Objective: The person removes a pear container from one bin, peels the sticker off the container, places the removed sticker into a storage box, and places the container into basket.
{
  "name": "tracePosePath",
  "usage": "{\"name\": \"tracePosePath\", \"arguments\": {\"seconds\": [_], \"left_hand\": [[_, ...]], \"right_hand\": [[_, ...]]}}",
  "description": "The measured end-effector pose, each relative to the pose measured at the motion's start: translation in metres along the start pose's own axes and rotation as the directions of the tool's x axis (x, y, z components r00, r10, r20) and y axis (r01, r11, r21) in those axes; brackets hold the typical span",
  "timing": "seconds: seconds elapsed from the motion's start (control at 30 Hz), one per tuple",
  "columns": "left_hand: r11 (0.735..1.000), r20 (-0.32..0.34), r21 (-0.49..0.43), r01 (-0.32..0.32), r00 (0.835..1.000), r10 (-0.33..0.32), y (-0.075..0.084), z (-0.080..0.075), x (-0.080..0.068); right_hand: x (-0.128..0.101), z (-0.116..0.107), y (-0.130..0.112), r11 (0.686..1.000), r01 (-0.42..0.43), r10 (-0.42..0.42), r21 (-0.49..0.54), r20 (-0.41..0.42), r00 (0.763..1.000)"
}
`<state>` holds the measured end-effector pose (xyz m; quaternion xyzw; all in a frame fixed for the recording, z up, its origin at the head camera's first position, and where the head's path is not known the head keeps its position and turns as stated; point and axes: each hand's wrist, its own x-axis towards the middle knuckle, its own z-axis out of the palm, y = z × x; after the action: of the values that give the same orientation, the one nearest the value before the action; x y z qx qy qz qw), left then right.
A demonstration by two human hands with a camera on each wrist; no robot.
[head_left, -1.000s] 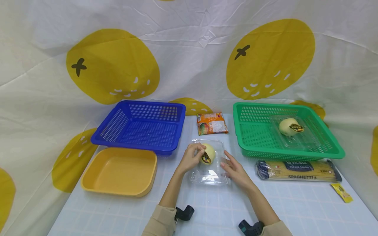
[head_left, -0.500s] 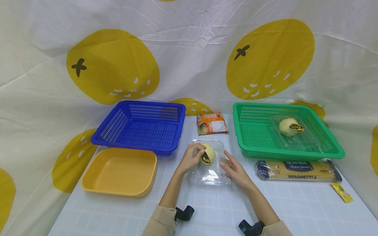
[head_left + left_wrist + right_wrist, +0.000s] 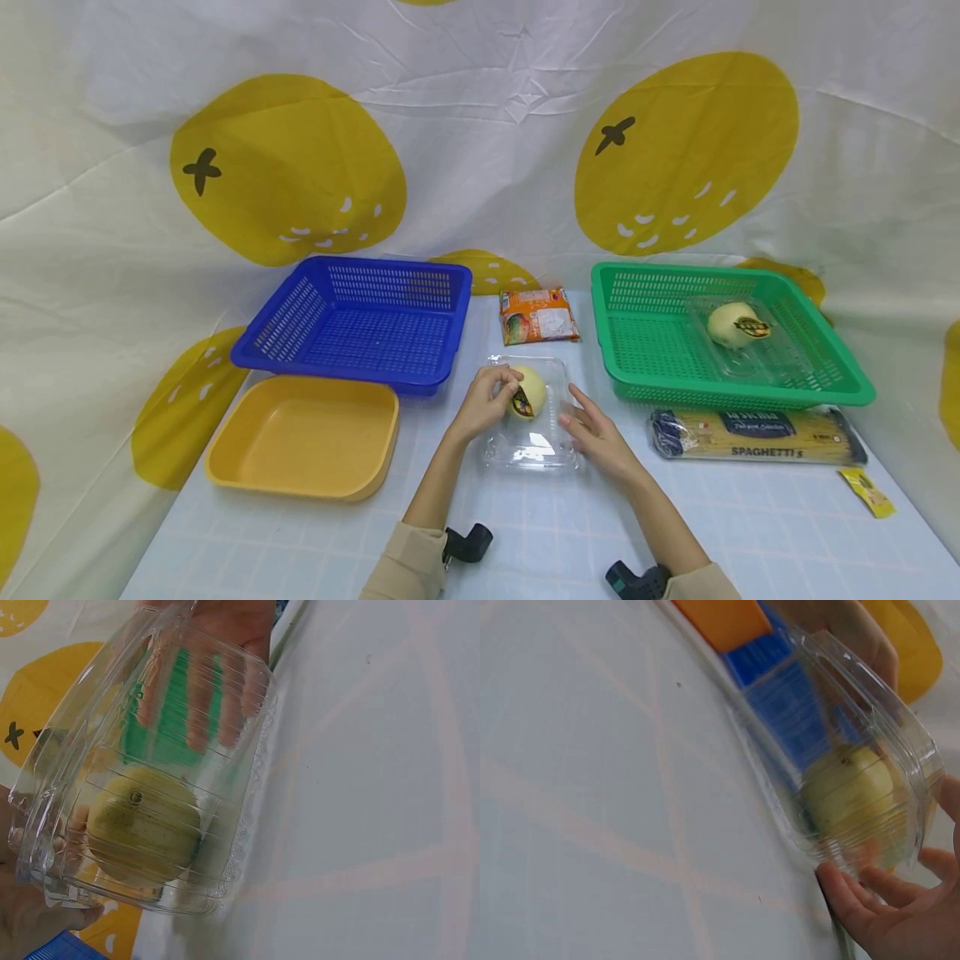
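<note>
A: Where does the work sit?

B: From the left: the blue basket (image 3: 375, 337), then the left hand (image 3: 483, 406), thumb and forefinger curled and, it seems, pinching an edge of the dark label (image 3: 522, 404) over a pale yellow-green fruit (image 3: 535, 390). The clear plastic clamshell (image 3: 532, 455) around that fruit is mid-table, between the blue basket and the green basket (image 3: 652, 350).

A: And the right hand (image 3: 597, 435)?

B: At the clamshell's right side, fingers fairly straight, gripping nothing; whether they bear on the plastic, I can't tell.

A: Which step, then?

B: Peeling the label, I'd judge, as part of it looks folded back. The next move would call for a slow pull by the left hand while the right hand steadies the clamshell.

A: How does the clamshell point?

B: Lid up, apparently closed. Its long axis seems to run from the person towards the printed curtain (image 3: 495, 167), with the fruit in the far half
</note>
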<state>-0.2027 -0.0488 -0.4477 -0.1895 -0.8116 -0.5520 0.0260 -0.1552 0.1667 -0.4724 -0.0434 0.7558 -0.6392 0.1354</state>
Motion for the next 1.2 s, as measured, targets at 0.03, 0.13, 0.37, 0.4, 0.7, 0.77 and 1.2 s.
{"name": "tracePosePath", "arguments": {"seconds": [0.03, 0.13, 0.37, 0.4, 0.7, 0.77, 1.2], "left_hand": [[1.0, 0.0, -0.001, -0.001, 1.0, 0.001, -0.0001, 0.0, -0.0001], [1.0, 0.003, -0.004, -0.002, 1.0, 0.002, -0.0002, -0.0001, -0.0002], [1.0, 0.0, -0.008, -0.01, 1.0, 0.01, -0.0016, 0.0002, -0.0002], [1.0, 0.0, -0.01, -0.012, 1.0, 0.012, -0.0016, 0.0001, -0.0002], [1.0, 0.0, -0.015, 0.007, 1.0, -0.007, 0.0002, -0.0002, -0.0012], [1.0, 0.0, -0.017, 0.013, 1.0, -0.013, -0.0001, -0.0003, -0.0012], [1.0, -0.002, -0.017, 0.001, 1.0, -0.001, -0.0003, -0.0008, -0.0009]], "right_hand": [[-0.0001, 0.0001, 0.0002, 1.0, -0.001, 0.001, 0.001, -0.002, 1.0], [-0.0002, 0.0002, 0.0003, 1.0, -0.001, 0.001, 0.0, -0.003, 1.0], [-0.0005, 0.0001, -0.0002, 1.0, -0.004, 0.004, -0.004, -0.001, 1.0], [-0.0005, 0.0001, -0.0005, 1.0, -0.005, 0.005, -0.004, -0.002, 1.0], [-0.0012, 0.0008, -0.0009, 1.0, -0.002, 0.002, -0.003, -0.002, 1.0], [-0.0013, 0.0009, -0.0009, 1.0, -0.001, 0.001, -0.002, -0.002, 1.0], [-0.0014, 0.001, -0.0008, 1.0, -0.002, 0.002, 0.013, 0.0, 1.0]]}}
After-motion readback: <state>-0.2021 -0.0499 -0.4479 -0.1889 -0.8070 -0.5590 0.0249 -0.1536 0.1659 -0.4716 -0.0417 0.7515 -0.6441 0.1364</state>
